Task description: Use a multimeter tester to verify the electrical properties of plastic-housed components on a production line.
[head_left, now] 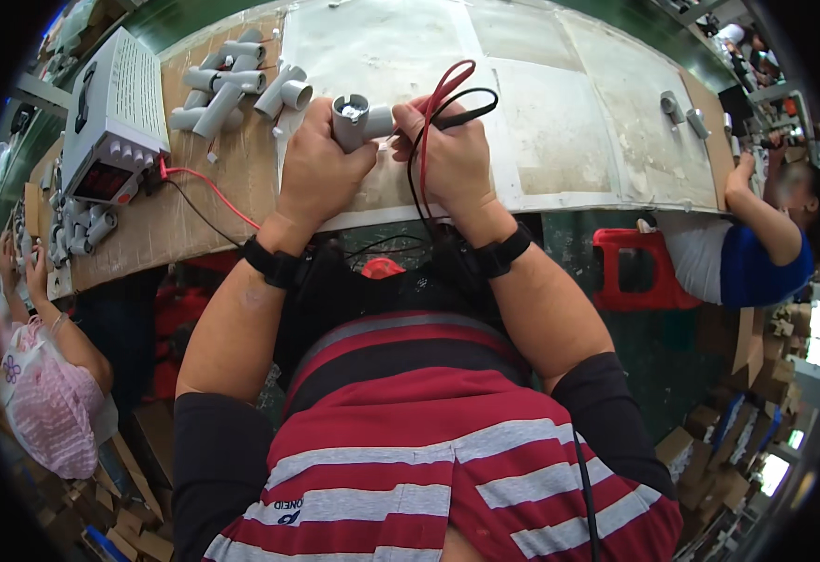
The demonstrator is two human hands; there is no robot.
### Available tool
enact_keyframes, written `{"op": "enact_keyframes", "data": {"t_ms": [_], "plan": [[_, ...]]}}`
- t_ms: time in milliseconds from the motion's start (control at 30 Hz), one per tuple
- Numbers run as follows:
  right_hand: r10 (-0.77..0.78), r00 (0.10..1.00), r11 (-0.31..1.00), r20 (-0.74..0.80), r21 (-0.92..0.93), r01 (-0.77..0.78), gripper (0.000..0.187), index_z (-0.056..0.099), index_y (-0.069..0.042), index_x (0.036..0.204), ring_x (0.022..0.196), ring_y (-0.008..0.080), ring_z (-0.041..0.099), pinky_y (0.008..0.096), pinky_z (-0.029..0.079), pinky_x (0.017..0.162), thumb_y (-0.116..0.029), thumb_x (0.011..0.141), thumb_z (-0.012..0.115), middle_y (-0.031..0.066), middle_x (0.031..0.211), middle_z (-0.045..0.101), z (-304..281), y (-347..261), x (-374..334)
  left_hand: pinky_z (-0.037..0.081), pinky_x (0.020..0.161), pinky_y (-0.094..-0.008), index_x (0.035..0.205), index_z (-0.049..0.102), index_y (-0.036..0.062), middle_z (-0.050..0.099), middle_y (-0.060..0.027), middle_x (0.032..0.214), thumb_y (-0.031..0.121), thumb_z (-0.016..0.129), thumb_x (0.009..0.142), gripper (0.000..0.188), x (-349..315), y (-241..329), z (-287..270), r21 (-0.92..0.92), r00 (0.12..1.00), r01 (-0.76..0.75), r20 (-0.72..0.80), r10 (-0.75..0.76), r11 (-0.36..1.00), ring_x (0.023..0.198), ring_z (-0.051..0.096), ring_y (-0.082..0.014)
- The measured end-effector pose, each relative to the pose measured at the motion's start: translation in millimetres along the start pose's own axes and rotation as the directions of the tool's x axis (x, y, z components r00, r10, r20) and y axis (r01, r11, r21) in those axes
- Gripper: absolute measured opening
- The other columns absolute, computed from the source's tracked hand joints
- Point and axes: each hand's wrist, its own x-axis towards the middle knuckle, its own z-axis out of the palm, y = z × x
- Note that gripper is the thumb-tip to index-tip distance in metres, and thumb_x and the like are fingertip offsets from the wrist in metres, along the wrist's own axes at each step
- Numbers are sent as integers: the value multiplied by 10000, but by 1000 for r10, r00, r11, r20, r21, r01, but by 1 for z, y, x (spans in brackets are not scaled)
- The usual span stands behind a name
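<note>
left hand [319, 173] grips gray fitting [346, 138] by desk's front edge [569, 199], right hand [457, 161] pinches test leads [463, 116], likely mid-probing; next contact needs steady aim.

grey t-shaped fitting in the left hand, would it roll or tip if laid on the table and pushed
The grey T-shaped fitting would probably rock rather than roll far, as its side branch juts out. It is likely fairly light for its size, since the open end suggests a hollow body. Its smooth-looking surface might slide easily across the table.
</note>
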Motion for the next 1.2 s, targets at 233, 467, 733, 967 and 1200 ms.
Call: {"op": "enact_keyframes", "data": {"t_ms": [233,467,733,967,1200], "plan": [[-36,999,984,7,-172,37,209,689,17,976,625,122,669,264,542,564,-185,983,742,61,744,696,0,3,5,554,719,-407,1065,594,21,706,-165,882,145,822,769,393,-1,-6,2,-46,1000,-15,-5,15,999,804,715,-299],[-41,999,967,11,-250,43,196,711,28,986,617,129,673,267,535,557,-166,978,740,70,746,710,3,-2,7,556,736,-394,1075,598,21,710,-159,907,139,820,773,393,1,-13,-2,-130,999,-4,53,11,992,826,711,-283],[-64,997,940,43,-333,74,187,718,33,1001,619,132,673,268,542,566,-151,973,738,73,751,711,1,-3,10,550,755,-392,1043,614,40,696,-141,887,103,803,766,341,3,-6,-7,-3,996,-62,70,62,998,815,690,-278],[-38,998,947,56,-316,54,179,710,42,1013,634,135,675,267,537,572,-134,982,720,78,752,708,0,-6,3,539,728,-401,975,615,58,678,-121,810,68,785,758,276,5,-5,-4,-94,992,-19,118,30,995,772,670,-294],[-49,995,947,88,-314,74,166,700,44,1019,630,137,672,264,530,572,-120,992,701,78,747,701,-3,-5,7,540,730,-421,959,610,53,676,-131,800,71,800,749,284,5,-5,0,-109,995,10,97,0,994,782,679,-323]]}}
